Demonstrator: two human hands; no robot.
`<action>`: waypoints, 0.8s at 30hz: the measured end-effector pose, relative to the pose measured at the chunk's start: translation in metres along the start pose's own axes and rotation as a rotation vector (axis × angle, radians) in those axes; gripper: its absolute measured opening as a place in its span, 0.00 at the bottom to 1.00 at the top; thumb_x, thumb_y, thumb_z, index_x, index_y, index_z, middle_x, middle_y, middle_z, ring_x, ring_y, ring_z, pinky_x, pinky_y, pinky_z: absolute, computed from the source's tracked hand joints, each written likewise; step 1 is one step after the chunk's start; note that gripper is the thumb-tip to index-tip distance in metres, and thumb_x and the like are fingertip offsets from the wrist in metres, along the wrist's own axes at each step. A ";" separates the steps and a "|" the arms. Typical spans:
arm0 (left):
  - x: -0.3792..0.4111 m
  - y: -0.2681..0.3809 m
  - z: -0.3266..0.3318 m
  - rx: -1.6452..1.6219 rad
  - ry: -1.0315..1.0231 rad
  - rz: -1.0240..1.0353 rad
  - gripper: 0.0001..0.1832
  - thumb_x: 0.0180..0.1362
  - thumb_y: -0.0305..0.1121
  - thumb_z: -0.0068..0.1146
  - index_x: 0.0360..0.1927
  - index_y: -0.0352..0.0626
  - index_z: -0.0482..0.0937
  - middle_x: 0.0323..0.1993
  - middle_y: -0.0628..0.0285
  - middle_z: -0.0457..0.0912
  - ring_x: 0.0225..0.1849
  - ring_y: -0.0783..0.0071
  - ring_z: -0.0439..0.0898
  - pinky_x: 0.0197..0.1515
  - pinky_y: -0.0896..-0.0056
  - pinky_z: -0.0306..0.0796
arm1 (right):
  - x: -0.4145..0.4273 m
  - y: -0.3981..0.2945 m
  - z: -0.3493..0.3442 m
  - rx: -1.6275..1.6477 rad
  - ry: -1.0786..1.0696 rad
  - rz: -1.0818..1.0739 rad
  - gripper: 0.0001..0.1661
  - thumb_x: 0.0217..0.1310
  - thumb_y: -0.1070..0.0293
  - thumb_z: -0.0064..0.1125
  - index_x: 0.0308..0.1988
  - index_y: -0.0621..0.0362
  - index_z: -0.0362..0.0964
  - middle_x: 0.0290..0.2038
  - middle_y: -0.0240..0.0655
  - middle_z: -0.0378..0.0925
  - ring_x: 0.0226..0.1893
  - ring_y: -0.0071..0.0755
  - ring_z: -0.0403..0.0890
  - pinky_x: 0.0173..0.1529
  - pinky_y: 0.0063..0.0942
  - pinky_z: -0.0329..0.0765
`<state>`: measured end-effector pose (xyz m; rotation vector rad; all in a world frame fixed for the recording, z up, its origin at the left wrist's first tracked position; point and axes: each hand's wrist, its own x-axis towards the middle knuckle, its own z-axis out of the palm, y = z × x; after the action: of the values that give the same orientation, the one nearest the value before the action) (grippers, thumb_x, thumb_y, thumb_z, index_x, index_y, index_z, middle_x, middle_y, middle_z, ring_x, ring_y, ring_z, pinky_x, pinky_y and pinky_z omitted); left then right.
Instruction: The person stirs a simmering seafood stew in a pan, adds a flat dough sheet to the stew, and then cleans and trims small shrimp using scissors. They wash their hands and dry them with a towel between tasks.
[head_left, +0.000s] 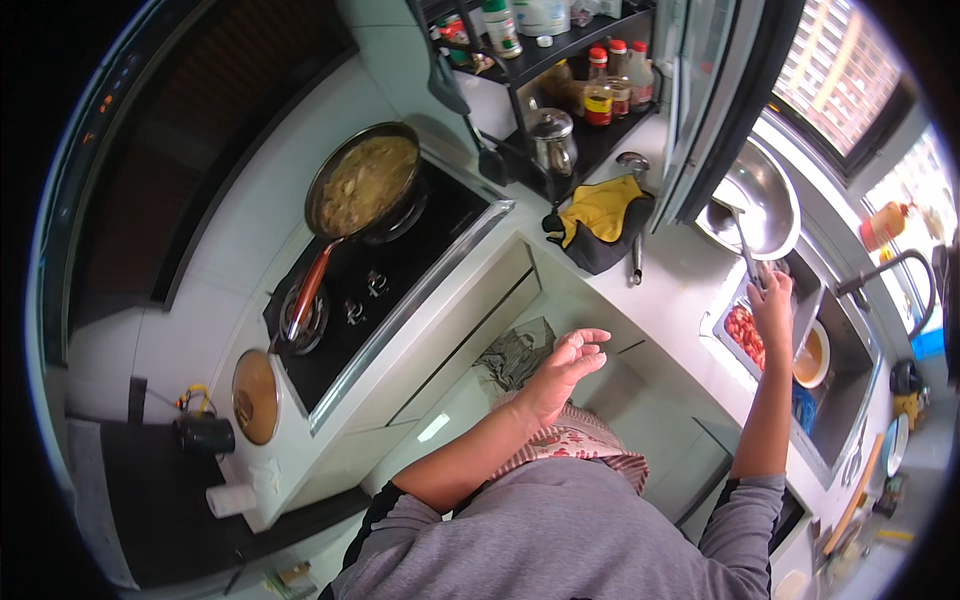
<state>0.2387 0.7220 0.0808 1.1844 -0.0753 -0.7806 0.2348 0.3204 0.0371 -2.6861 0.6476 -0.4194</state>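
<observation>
My left hand hangs in the air over the floor, in front of my apron. Its fingers are apart and hold nothing; pale residue shows on the fingertips. On the right, my right hand grips the handle of a metal ladle, whose end reaches into a large stainless steel basin. Below that hand lies a metal tray of chopped red pieces, partly covered by my hand and forearm. A white bowl of brownish liquid stands in the sink.
A pan with a red-brown handle holds food on the black hob. A glass lid leans nearby. Yellow-and-black gloves lie by the counter's corner. Behind them stands a black rack with bottles. An open window frame juts over the counter.
</observation>
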 end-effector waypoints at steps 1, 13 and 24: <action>0.003 0.000 -0.004 -0.003 -0.028 -0.014 0.22 0.63 0.34 0.53 0.60 0.43 0.68 0.52 0.68 0.67 0.56 0.79 0.61 0.64 0.75 0.52 | -0.019 -0.015 -0.008 0.015 0.027 -0.011 0.31 0.59 0.64 0.61 0.61 0.59 0.67 0.55 0.45 0.67 0.52 0.48 0.74 0.57 0.37 0.72; 0.032 -0.023 0.017 -0.003 -0.440 -0.365 0.22 0.62 0.31 0.52 0.60 0.43 0.67 0.57 0.66 0.68 0.58 0.75 0.67 0.59 0.70 0.60 | -0.255 -0.100 -0.033 0.266 -0.009 0.468 0.30 0.57 0.64 0.64 0.59 0.55 0.67 0.56 0.47 0.65 0.54 0.52 0.73 0.57 0.40 0.73; -0.018 -0.098 0.130 0.210 -0.762 -0.555 0.20 0.65 0.31 0.47 0.60 0.43 0.66 0.58 0.66 0.66 0.57 0.75 0.66 0.59 0.71 0.59 | -0.414 -0.053 -0.058 0.400 0.142 0.797 0.28 0.61 0.61 0.58 0.60 0.53 0.68 0.56 0.40 0.67 0.49 0.42 0.76 0.52 0.37 0.75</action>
<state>0.1188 0.6136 0.0564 1.0506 -0.4809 -1.7235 -0.1185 0.5495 0.0270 -1.8403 1.4131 -0.4483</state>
